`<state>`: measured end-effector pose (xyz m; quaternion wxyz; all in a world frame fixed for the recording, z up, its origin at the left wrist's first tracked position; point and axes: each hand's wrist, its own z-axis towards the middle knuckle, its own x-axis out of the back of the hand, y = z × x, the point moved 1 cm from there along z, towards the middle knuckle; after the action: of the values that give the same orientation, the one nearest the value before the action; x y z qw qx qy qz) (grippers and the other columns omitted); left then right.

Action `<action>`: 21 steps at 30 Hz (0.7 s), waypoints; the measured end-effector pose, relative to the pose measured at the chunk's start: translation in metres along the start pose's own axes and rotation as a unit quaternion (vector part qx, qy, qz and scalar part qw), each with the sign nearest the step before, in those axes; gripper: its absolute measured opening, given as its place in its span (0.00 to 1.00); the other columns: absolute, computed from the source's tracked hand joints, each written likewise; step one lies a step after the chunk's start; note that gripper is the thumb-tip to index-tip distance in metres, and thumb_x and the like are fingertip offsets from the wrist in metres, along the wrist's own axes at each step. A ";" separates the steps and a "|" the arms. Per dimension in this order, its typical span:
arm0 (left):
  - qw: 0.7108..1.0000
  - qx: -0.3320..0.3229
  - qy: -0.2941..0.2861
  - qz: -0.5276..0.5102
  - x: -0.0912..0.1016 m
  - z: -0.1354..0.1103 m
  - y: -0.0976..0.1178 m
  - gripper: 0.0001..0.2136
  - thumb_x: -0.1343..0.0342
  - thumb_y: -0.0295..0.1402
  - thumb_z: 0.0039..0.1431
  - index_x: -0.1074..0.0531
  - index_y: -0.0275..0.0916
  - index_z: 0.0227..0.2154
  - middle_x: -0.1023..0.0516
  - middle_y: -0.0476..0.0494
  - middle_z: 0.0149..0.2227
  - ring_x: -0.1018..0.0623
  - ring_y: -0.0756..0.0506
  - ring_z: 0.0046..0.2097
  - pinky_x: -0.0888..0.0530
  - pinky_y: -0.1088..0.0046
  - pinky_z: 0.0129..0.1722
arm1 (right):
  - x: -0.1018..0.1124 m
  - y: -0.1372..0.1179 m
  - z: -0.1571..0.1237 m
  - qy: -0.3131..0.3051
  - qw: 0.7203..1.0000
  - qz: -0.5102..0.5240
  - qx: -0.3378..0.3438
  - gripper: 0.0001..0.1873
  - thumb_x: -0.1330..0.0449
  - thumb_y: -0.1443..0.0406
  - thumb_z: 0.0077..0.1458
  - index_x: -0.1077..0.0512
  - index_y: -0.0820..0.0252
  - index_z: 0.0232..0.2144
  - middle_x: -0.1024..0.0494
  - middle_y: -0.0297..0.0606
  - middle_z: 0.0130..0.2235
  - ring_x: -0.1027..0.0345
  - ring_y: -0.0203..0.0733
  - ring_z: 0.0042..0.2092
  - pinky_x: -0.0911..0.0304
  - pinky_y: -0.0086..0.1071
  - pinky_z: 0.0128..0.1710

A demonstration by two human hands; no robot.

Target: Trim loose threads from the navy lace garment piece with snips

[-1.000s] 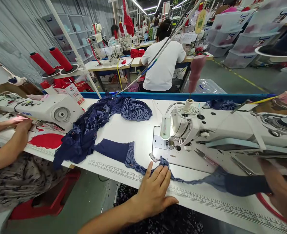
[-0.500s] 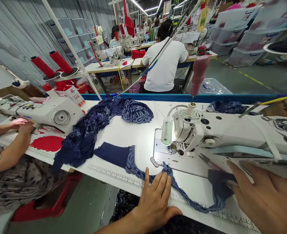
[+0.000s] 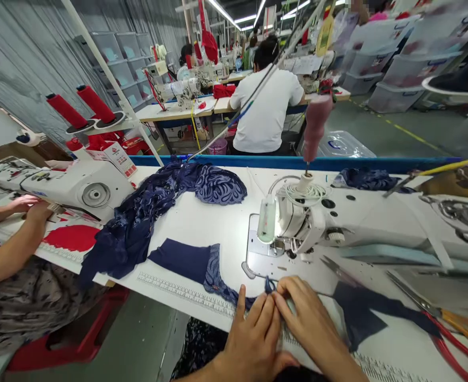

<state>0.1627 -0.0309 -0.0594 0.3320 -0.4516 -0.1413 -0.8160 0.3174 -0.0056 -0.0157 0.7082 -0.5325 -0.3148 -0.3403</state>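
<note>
Pressing on the navy strip (image 3: 214,273) with the left hand (image 3: 253,334), palm down, fingers slightly apart and thumb out wide. Pinching a small loop (image 3: 269,285) of it between thumb and fingers of the right hand (image 3: 308,315), just beside the left fingertips. Lying along the table's (image 3: 194,220) near edge, nearer than the sewing machine (image 3: 361,217), with a navy pile (image 3: 138,215) far left, more navy cloth (image 3: 361,315) and scissors (image 3: 421,302) to the right.
</note>
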 end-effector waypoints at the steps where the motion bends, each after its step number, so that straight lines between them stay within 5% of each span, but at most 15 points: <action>1: 0.999 0.005 0.037 -0.001 -0.004 0.000 0.001 0.34 0.64 0.56 0.66 0.26 0.30 0.50 0.28 0.32 0.57 0.34 0.35 0.62 0.55 0.40 0.67 | 0.000 -0.001 0.000 0.002 1.000 0.011 0.004 0.11 0.54 0.60 0.62 0.36 0.53 0.29 0.26 0.33 0.31 0.29 0.39 0.33 0.33 0.32 0.33; 4: 0.995 0.016 0.096 0.001 -0.010 0.002 0.000 0.35 0.68 0.56 0.67 0.24 0.31 0.47 0.25 0.33 0.53 0.30 0.35 0.58 0.54 0.37 0.66 | 0.000 0.000 0.002 0.033 0.999 0.028 -0.021 0.07 0.51 0.59 0.61 0.35 0.52 0.35 0.23 0.31 0.31 0.26 0.37 0.31 0.32 0.28 0.28; 9: 0.999 0.009 -0.047 0.000 0.013 0.015 -0.010 0.36 0.64 0.60 0.64 0.32 0.34 0.56 0.33 0.34 0.62 0.33 0.37 0.60 0.64 0.34 0.64 | -0.004 0.008 0.011 0.073 0.996 -0.017 -0.041 0.11 0.50 0.58 0.60 0.33 0.53 0.42 0.22 0.33 0.33 0.25 0.41 0.33 0.30 0.32 0.30; 12: 0.995 0.016 -0.096 -0.016 0.025 0.020 -0.014 0.35 0.63 0.60 0.63 0.33 0.36 0.58 0.34 0.34 0.62 0.34 0.37 0.60 0.68 0.37 0.64 | 0.001 0.012 0.009 0.088 0.994 -0.039 -0.042 0.15 0.50 0.58 0.62 0.32 0.57 0.47 0.23 0.41 0.42 0.27 0.48 0.44 0.32 0.40 0.44; 15: 0.993 0.018 -0.110 -0.026 0.026 0.022 -0.015 0.35 0.63 0.60 0.63 0.34 0.35 0.58 0.32 0.33 0.61 0.34 0.37 0.59 0.69 0.38 0.64 | 0.006 0.014 -0.002 0.092 0.993 -0.062 0.032 0.14 0.51 0.61 0.65 0.31 0.60 0.47 0.25 0.44 0.47 0.32 0.49 0.49 0.39 0.42 0.52; 18: 0.993 0.017 -0.119 -0.023 0.025 0.024 -0.016 0.35 0.63 0.58 0.65 0.35 0.32 0.58 0.33 0.35 0.61 0.34 0.38 0.58 0.68 0.39 0.65 | 0.004 0.016 -0.015 0.087 0.980 -0.095 0.153 0.14 0.53 0.67 0.66 0.29 0.62 0.46 0.24 0.43 0.46 0.31 0.44 0.47 0.39 0.36 0.49; 21: 0.992 0.012 -0.122 -0.028 0.026 0.026 -0.021 0.33 0.62 0.55 0.67 0.36 0.31 0.59 0.33 0.37 0.61 0.33 0.39 0.56 0.70 0.38 0.65 | -0.003 0.019 -0.024 0.094 0.969 -0.134 0.184 0.18 0.56 0.68 0.67 0.27 0.62 0.46 0.23 0.42 0.47 0.31 0.45 0.48 0.41 0.37 0.45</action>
<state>0.1561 -0.0125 -0.0215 0.2941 -0.5397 -0.2030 -0.7622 0.3333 -0.0248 -0.0345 0.7684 -0.3116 -0.3722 -0.4169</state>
